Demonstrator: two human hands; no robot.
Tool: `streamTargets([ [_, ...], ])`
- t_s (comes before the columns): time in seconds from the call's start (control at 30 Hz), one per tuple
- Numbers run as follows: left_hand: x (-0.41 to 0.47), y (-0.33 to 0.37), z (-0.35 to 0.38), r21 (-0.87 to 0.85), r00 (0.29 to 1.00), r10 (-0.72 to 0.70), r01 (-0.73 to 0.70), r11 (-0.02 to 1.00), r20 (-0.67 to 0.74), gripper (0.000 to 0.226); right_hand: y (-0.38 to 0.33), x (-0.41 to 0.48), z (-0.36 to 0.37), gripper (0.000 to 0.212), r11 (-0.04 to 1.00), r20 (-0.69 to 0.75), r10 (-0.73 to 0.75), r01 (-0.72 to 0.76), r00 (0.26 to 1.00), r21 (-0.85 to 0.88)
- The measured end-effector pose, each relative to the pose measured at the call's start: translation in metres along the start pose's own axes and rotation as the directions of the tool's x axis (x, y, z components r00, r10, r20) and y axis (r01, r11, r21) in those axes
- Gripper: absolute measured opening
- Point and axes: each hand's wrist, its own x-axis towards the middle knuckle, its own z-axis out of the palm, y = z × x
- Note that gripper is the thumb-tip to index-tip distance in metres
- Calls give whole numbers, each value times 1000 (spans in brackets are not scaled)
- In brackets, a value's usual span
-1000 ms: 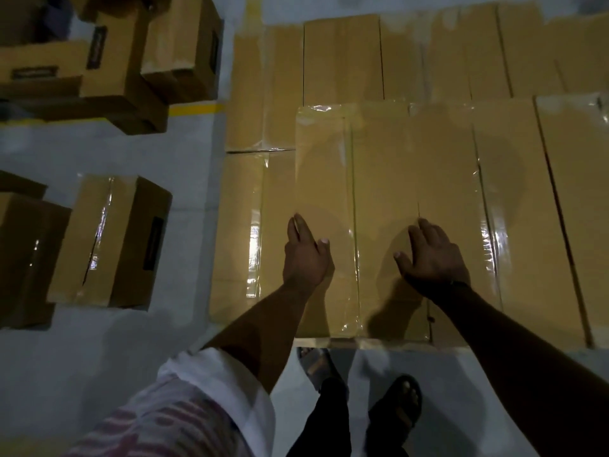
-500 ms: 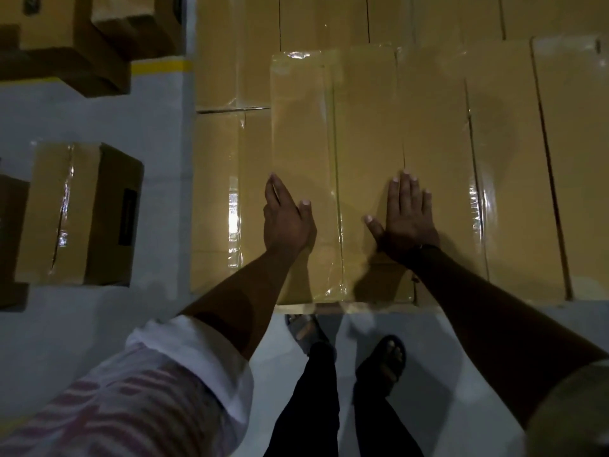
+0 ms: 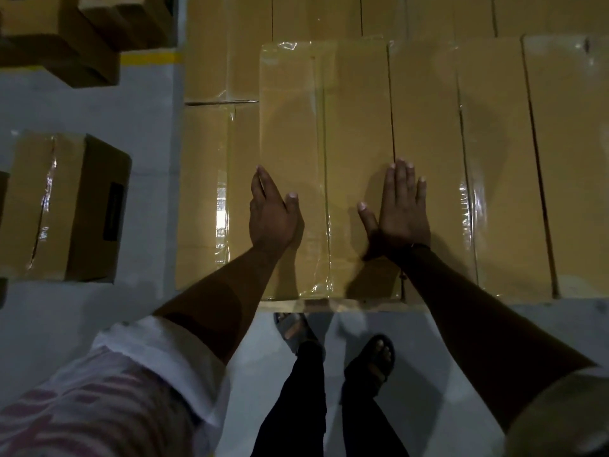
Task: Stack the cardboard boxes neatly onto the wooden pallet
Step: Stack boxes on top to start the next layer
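Note:
A taped cardboard box (image 3: pixel 324 127) lies on top of the stack in front of me, its near edge over my feet. My left hand (image 3: pixel 272 214) rests at the box's left edge, fingers straight along the side. My right hand (image 3: pixel 400 209) lies flat with spread fingers on the box's right part, near the seam with the neighbouring box (image 3: pixel 428 159). Neither hand grips anything. More boxes (image 3: pixel 566 159) fill the same layer to the right, and a lower row (image 3: pixel 206 192) shows on the left. The pallet is hidden beneath the stack.
A loose taped box (image 3: pixel 66 206) stands on the grey floor at the left. Several more boxes (image 3: pixel 66 37) are piled at the top left, beside a yellow floor line (image 3: pixel 150 57). My sandalled feet (image 3: pixel 333 344) stand on the floor just before the stack.
Both hands have stayed on the top box while my view dipped towards the stack. My right hand went from cupped to flat with fingers spread.

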Motion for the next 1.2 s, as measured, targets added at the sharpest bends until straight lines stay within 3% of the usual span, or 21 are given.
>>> streamTargets([
  [0.2, 2, -4, 12, 45, 1000, 24, -24, 999, -10, 86, 1, 3, 13, 89, 995, 50, 35, -30, 998, -93],
  [0.4, 18, -4, -8, -125, 999, 34, -30, 992, 31, 80, 2, -1, 12, 89, 998, 2, 9, -9, 1000, -65],
  [0.53, 24, 3, 0, -44, 994, 96, -94, 995, 45, 83, 4, 1, 17, 88, 997, -25, 17, -19, 1000, -72],
  [0.73, 32, -19, -21, -221, 981, 154, -125, 967, 121, 79, 5, 0, 21, 87, 998, -45, 11, -14, 999, -63],
  [0.97, 42, -13, -13, -85, 973, 226, -222, 971, 37, 88, 3, -2, 24, 88, 997, -82, 4, -10, 997, -77],
  [1.1, 50, -8, -8, 133, 958, 285, -288, 948, 45, 90, 3, -2, 23, 87, 997, -105, -11, 3, 994, -73],
  [1.2, 42, -7, -6, 195, 958, 283, -288, 938, 55, 91, 1, -4, 21, 87, 997, -112, -7, -2, 994, -75],
])
